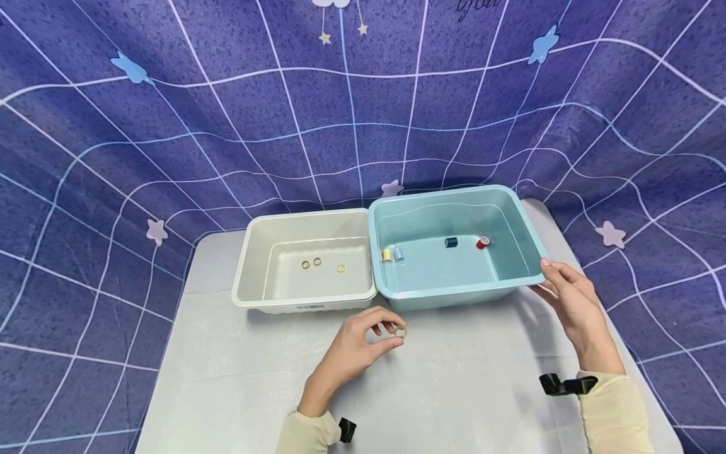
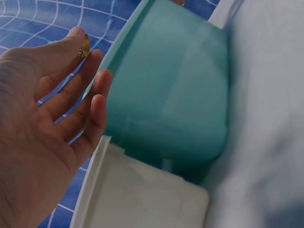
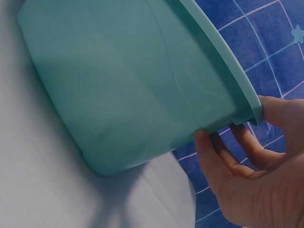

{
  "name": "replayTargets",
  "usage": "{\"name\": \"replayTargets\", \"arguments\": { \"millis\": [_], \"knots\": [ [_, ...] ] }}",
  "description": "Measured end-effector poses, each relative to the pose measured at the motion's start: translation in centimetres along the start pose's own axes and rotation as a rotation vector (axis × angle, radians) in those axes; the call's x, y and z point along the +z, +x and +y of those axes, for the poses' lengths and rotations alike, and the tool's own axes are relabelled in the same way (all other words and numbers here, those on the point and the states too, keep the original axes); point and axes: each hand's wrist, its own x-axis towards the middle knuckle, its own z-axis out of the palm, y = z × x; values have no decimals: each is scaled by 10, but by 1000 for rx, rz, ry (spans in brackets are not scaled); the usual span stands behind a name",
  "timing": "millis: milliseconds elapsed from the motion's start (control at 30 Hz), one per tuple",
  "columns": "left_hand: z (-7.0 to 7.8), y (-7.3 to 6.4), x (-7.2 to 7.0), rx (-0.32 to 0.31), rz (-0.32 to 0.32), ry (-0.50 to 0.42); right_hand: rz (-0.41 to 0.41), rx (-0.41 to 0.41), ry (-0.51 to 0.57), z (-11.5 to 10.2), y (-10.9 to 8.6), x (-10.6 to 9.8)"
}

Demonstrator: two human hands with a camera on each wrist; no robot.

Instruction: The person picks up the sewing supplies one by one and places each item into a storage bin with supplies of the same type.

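My left hand (image 1: 363, 340) pinches a small gold ring (image 1: 400, 331) between thumb and fingertips, just in front of where two bins meet. In the left wrist view the ring (image 2: 86, 46) shows edge-on at the fingertips. At the right, my right hand (image 1: 573, 302) grips the front right corner of the teal bin (image 1: 454, 292), thumb on the rim and fingers beneath it. Inside that bin lie a yellow spool (image 1: 387, 255), a light blue spool (image 1: 399, 254), a dark spool (image 1: 450, 242) and a red spool (image 1: 482, 242). The white bin (image 1: 306, 301) holds three rings (image 1: 341, 268).
Both bins stand side by side at the back of a table with a white cover (image 1: 215, 378). A purple curtain (image 1: 317, 139) with grid lines and stars hangs behind and along both sides. Black bands (image 1: 567, 384) sit at the wrists.
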Motion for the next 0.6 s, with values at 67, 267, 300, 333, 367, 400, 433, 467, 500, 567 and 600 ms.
{"name": "replayTargets", "arguments": {
  "millis": [67,267,300,333,367,400,433,467,500,567,600],
  "knots": [
    [1,2,-5,-10,5,-1,2,0,0,0,0,0],
    [0,7,-21,-23,33,5,-5,-4,9,1,1,0],
    [-1,8,-24,-20,38,7,-8,-6,12,1,1,0],
    [-1,9,-27,-17,45,8,-9,-8,15,1,1,0],
    [-1,10,-31,-15,49,9,-11,-8,17,1,1,-1],
    [-1,11,-34,-13,56,15,-13,-10,18,2,1,-1],
    [-1,12,-38,-9,63,22,-14,-11,19,2,1,-1],
    [-1,14,-42,-7,69,27,-15,-11,19,2,0,-1],
    [-2,16,-45,-2,72,34,-15,-12,18,2,0,-1],
    [-3,19,-53,7,80,53,-13,-11,12,2,0,-1],
    [-3,21,-56,11,85,63,-11,-11,8,2,1,-1]
  ]
}}
